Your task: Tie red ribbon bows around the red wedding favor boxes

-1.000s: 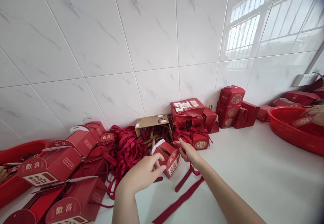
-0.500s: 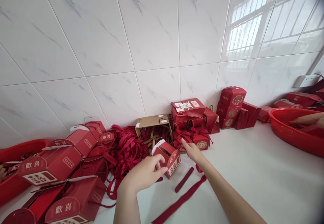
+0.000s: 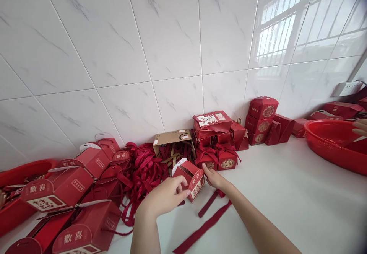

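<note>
In the head view a red gift box [image 3: 192, 175] with white characters stands on the white table, its top flaps partly raised. My left hand [image 3: 169, 194] curls its fingers and thumb against the box's near left side and holds it. At the box's right side is my right hand [image 3: 213, 175], fingers extended, nothing visible in it; whether it touches the box I cannot tell. A dark red strip [image 3: 208, 204] and a longer red ribbon [image 3: 202, 229] lie in front. Behind my right hand sit two ribbon-tied red boxes [image 3: 228, 160].
Left of the box are a heap of red ribbons [image 3: 146, 166], an opened cardboard box [image 3: 172, 137] and several red gift boxes [image 3: 63, 189]. Stacked boxes [image 3: 260, 120] stand by the tiled wall. Another person's hand [image 3: 360, 127] is over a red basin [image 3: 329, 152].
My right hand has moved from the ribbon-tied boxes down and left to the gift box's side. My left hand stays on the box. The other person's hand has shifted right over the basin.
</note>
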Demonstrator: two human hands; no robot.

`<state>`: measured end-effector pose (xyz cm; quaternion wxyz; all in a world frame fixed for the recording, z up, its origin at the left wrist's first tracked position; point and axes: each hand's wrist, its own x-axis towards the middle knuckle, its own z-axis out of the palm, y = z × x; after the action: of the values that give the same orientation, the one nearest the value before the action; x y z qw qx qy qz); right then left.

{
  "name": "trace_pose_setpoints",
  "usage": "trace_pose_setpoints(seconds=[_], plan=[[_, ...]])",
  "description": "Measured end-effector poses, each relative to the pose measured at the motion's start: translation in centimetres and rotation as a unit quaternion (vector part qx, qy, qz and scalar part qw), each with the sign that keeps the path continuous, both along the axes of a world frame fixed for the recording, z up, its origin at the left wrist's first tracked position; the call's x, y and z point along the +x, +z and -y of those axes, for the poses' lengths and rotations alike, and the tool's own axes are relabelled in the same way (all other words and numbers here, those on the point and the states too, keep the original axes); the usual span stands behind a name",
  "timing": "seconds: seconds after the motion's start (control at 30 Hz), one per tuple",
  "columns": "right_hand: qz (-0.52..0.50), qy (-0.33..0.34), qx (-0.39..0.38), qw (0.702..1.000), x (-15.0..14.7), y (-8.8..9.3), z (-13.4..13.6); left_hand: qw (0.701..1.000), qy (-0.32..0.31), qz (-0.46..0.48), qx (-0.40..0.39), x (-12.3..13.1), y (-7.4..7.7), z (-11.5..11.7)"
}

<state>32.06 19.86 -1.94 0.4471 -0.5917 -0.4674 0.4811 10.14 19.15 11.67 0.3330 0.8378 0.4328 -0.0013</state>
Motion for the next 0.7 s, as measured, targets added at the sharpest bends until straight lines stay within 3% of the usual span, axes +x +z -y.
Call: trace_pose_setpoints(seconds=[0.2,0.5,0.7], plan=[[0.048,-0.023,0.050,0.997,1.7,2.3,0.7,1.000,-0.010,0.008,0.020,1.2,-1.0,-0.4],[0.032,0.077,0.091,0.992,2.3,8.2,4.7,0.994,0.030,0.057,0.085,2.1,-1.3,-1.2],[0.040,0.131,0.063,0.989,1.8,8.7,5.4,0.994,0.023,0.078,0.070,2.4,-2.5,-2.4]])
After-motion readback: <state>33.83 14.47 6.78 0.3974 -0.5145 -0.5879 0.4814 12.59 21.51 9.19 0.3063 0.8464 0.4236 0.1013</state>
